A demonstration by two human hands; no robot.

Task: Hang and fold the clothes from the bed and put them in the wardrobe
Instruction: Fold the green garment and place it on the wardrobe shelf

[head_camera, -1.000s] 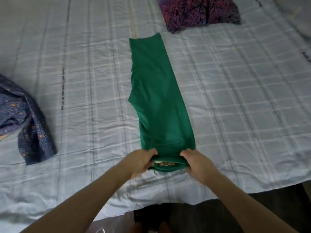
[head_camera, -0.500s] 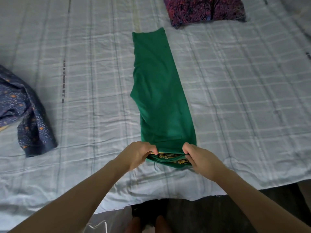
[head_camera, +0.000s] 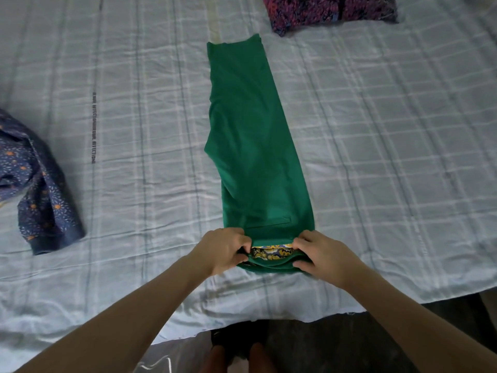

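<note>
Between both hands' fingers, left hand [head_camera: 224, 249] and right hand [head_camera: 320, 255] pinch green trousers [head_camera: 255, 146] (waistband); uneven lifting could skew the fold.

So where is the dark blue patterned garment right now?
In the head view, the dark blue patterned garment lies crumpled at the left edge of the bed, well left of the green trousers and both hands.

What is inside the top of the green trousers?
Inside the waistband of the green trousers, held open by the left hand and right hand, a yellow and blue patterned lining shows. Deeper inside is covered by the green cloth.
</note>
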